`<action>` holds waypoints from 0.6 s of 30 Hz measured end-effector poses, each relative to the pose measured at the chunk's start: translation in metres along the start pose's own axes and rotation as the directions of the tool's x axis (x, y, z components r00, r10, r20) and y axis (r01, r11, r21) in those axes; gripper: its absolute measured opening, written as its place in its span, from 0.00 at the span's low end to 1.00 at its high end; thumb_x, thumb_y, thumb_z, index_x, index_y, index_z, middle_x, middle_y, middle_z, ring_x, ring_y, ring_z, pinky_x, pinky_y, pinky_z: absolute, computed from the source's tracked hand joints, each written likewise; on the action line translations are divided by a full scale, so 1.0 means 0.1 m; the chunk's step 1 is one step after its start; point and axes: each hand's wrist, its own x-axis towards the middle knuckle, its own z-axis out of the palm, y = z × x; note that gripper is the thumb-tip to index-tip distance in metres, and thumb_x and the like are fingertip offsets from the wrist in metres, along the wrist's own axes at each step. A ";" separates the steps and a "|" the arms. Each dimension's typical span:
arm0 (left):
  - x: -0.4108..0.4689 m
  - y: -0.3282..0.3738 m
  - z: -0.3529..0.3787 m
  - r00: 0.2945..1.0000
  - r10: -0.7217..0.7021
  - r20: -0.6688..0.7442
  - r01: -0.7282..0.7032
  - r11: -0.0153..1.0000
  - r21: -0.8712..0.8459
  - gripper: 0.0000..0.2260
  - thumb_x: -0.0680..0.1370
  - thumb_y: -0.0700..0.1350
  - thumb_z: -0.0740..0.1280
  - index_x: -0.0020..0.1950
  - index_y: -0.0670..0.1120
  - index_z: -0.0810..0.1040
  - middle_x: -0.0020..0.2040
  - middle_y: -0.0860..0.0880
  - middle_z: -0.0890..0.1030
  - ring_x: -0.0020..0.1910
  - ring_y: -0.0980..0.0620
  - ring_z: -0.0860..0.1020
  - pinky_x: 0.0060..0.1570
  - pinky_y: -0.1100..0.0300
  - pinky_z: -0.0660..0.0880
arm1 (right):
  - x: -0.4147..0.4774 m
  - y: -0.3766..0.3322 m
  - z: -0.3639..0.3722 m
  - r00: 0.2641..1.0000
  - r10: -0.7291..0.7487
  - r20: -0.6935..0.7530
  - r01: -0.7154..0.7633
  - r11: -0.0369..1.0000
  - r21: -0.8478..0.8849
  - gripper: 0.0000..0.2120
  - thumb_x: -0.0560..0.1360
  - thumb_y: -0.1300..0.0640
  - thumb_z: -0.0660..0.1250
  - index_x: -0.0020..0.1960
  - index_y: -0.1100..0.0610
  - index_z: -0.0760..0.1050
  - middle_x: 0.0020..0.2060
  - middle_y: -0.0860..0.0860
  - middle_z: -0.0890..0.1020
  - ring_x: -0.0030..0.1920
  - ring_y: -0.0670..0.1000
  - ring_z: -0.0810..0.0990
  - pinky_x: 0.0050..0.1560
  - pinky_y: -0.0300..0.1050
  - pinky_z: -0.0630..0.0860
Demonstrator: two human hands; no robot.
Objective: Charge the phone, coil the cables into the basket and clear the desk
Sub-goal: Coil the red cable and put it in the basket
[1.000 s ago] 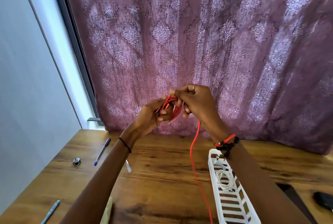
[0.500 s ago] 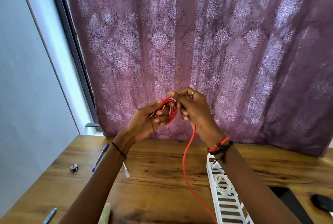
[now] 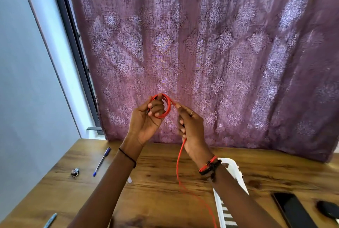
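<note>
A red cable [image 3: 177,169] is partly wound into a small coil [image 3: 167,107] held up in front of the curtain. My left hand [image 3: 146,121] grips that coil with curled fingers. Just to the right, my right hand [image 3: 190,128] pinches the loose strand, which runs through its fingers and hangs down to the desk. A white slatted basket [image 3: 236,174] lies on the desk under my right forearm, mostly hidden. A black phone [image 3: 293,211] lies face up at the lower right.
On the wooden desk [image 3: 156,196] lie a blue pen [image 3: 101,161], a small round metal item [image 3: 74,172], another pen [image 3: 50,220] at the front left edge and a dark round object [image 3: 328,210] right of the phone. A purple curtain [image 3: 211,53] hangs behind.
My right hand has drawn away from the coil to the right and down, sliding along the loose strand. The left hand keeps hold of the coil. The view has tilted slightly.
</note>
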 end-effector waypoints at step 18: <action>0.14 0.03 0.00 0.971 0.192 -0.141 -0.162 0.967 0.199 0.15 0.82 0.42 0.51 0.51 0.36 0.74 0.30 0.55 0.69 0.22 0.59 0.65 0.25 0.70 0.65 | -0.46 0.26 0.02 0.976 -0.004 0.216 0.139 0.776 -0.615 0.16 0.81 0.57 0.55 0.68 0.49 0.69 0.21 0.46 0.71 0.18 0.40 0.66 0.19 0.31 0.61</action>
